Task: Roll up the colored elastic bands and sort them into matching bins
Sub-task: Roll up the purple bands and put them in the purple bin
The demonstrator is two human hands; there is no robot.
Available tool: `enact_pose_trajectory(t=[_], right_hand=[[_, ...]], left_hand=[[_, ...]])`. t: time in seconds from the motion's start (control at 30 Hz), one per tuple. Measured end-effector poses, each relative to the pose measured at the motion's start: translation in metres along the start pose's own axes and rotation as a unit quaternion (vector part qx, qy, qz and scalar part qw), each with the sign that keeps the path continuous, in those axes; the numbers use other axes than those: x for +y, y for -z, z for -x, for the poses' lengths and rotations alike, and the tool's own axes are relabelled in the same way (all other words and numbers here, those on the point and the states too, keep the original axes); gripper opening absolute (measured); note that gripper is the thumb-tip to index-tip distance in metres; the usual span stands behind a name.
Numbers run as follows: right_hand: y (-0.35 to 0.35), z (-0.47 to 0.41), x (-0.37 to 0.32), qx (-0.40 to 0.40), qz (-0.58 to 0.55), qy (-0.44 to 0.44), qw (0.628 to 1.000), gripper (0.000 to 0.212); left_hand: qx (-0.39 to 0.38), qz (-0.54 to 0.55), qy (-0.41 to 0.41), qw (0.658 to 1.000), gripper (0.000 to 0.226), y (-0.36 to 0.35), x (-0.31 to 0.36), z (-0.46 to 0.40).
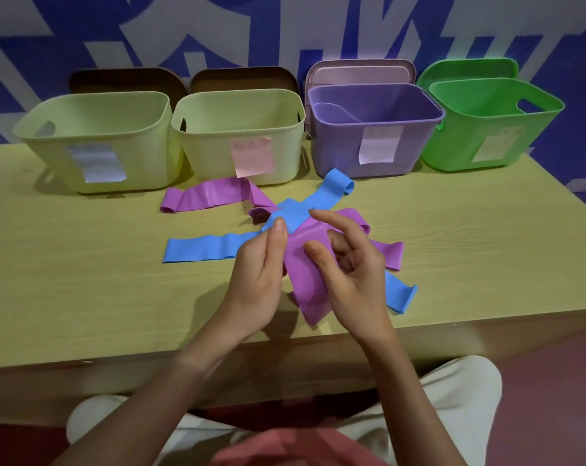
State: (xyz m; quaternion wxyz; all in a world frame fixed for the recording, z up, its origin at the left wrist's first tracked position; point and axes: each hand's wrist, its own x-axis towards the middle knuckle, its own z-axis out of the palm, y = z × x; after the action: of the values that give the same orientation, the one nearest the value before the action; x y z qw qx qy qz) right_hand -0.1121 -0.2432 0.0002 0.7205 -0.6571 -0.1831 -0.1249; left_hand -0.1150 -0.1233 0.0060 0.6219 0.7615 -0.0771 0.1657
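Both hands work above the near middle of the yellow-green table (83, 280), a purple band (303, 274) held between them. Left hand (259, 274) grips the band's left edge, thumb up along it, fingers curled behind. Right hand (348, 274) pinches the same band from the right, thumb pressed on its face, index finger raised and bent above; the other fingers curl behind the strip. The band's lower end hangs toward the table's near edge. Beneath and beyond the hands lies a tangle of loose bands: a blue band (204, 247) stretched flat to the left, another blue band (335, 188) curling toward the bins, a second purple band (204, 196) lying left of centre, more purple and blue ends showing right of the right hand. Along the back stand four bins in a row, each with a paper label: two pale green bins (96, 105) (237, 102), a purple bin (375, 99), a bright green bin (493, 92). Lids lean upright behind the bins. Label text unreadable.
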Motion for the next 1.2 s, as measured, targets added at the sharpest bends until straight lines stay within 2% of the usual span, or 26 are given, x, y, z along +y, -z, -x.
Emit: enact_pose_trajectory(t=[0.07, 0.2, 0.3, 0.43, 0.57, 0.67, 0.73, 0.8, 0.9, 1.07, 1.2], right_hand=[[-0.001, 0.0, -0.002, -0.012, 0.0, 0.004, 1.0, 0.024], [-0.003, -0.001, -0.007, -0.02, -0.009, 0.007, 1.0, 0.015], [-0.003, -0.001, -0.004, -0.016, 0.047, 0.008, 0.999, 0.012], [0.0, 0.001, 0.004, -0.017, 0.079, -0.003, 0.997, 0.012], [-0.001, 0.003, 0.009, -0.003, 0.095, -0.002, 0.995, 0.02], [-0.003, 0.002, 0.011, 0.007, 0.086, -0.005, 0.996, 0.025], [-0.004, 0.002, 0.013, 0.012, 0.073, -0.01, 0.997, 0.028], [-0.003, 0.003, 0.015, 0.005, 0.05, -0.021, 0.999, 0.028], [-0.003, 0.005, 0.013, -0.019, 0.017, -0.033, 0.999, 0.011], [0.001, 0.002, 0.01, -0.013, 0.017, -0.012, 1.0, 0.025], [0.002, 0.0, 0.011, 0.007, 0.022, -0.003, 1.0, 0.029]], left_hand=[[0.018, 0.043, 0.038, 0.998, 0.041, -0.002, 0.004, 0.0], [0.057, 0.146, 0.137, 0.978, 0.04, -0.004, 0.006, 0.001], [0.042, 0.147, 0.167, 0.974, 0.042, -0.005, 0.005, 0.0], [0.006, 0.063, 0.118, 0.991, 0.054, -0.001, -0.002, 0.001], [-0.008, -0.021, 0.032, 0.999, 0.05, 0.004, -0.008, 0.007], [0.006, -0.131, -0.052, 0.99, 0.04, 0.004, -0.01, 0.008], [0.018, -0.162, -0.068, 0.984, 0.044, 0.003, -0.011, 0.006], [0.033, -0.149, -0.063, 0.986, 0.045, 0.001, -0.013, 0.005], [0.04, -0.095, -0.038, 0.994, 0.048, -0.001, -0.011, 0.001], [0.05, -0.056, 0.004, 0.997, 0.053, 0.002, 0.0, -0.01], [0.038, 0.004, 0.093, 0.995, 0.056, 0.003, 0.009, -0.016]])
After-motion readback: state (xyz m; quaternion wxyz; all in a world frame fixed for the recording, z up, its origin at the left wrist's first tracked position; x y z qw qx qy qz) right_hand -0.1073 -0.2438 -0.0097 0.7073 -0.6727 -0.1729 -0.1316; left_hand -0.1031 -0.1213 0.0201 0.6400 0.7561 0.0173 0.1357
